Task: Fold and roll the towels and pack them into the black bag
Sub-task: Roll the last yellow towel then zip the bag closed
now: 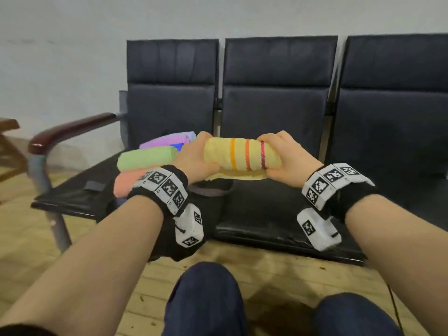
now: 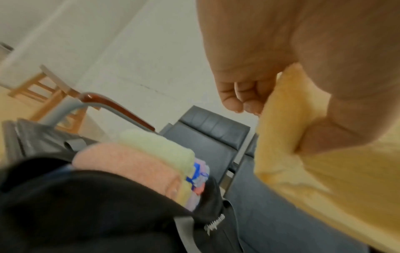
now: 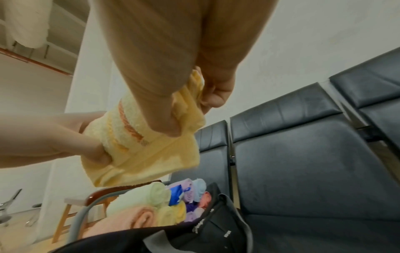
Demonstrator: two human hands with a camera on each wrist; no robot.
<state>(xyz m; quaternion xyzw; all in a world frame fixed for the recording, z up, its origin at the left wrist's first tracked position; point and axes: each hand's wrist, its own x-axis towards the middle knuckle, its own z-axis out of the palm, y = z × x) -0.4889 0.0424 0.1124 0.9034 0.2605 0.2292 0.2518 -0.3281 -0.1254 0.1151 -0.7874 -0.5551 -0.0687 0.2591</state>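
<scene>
step: rolling | my left hand (image 1: 194, 154) and right hand (image 1: 288, 156) each curl around one end of the yellow towel (image 1: 242, 155), so the roll stays tight (loose flap below) | place: in air, just above the black bag (image 3: 207, 227), right of rolled towels (image 1: 145, 158)

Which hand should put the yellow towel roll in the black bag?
Probably the left hand. It grips the yellow towel roll on the side nearest the black bag, where other rolled towels sit. The right hand holds the far end.

black bench seats (image 1: 274, 110), wooden armrest (image 1: 72, 132), wooden stool (image 2: 41, 89)
</scene>
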